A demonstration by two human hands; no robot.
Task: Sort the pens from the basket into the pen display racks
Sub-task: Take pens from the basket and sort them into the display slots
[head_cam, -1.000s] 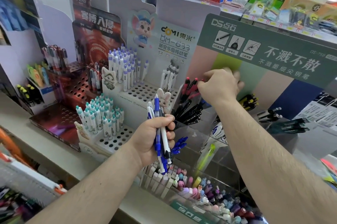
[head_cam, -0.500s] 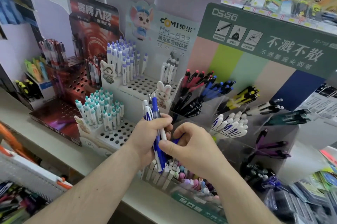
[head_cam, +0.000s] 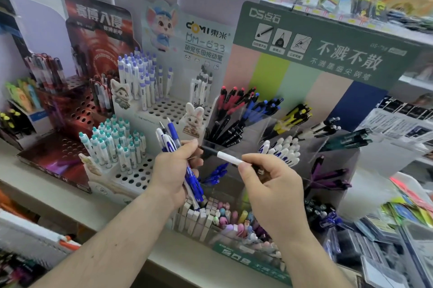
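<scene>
My left hand [head_cam: 174, 171] grips a bunch of blue and white pens [head_cam: 174, 147] upright in front of the racks. My right hand [head_cam: 273, 184] pinches a single white and black pen [head_cam: 228, 158], held nearly level with its black end pointing at the left hand. Behind the hands stands a clear acrylic rack [head_cam: 262, 121] with slanted compartments of red, blue, black, yellow and white pens. To its left a white perforated rack [head_cam: 164, 107] holds upright white pens with purple and teal caps. No basket is in view.
A dark red perforated rack [head_cam: 70, 109] stands at far left. Small boxes of erasers and pastel pens [head_cam: 225, 217] sit on the shelf edge under my hands. Purple pens [head_cam: 328, 177] and packaged stationery [head_cam: 386, 229] fill the right side. A green sign board [head_cam: 328, 39] tops the acrylic rack.
My right hand came back from the upper compartments to the bunch and has drawn one white and black pen out to the right. The left hand stayed in place.
</scene>
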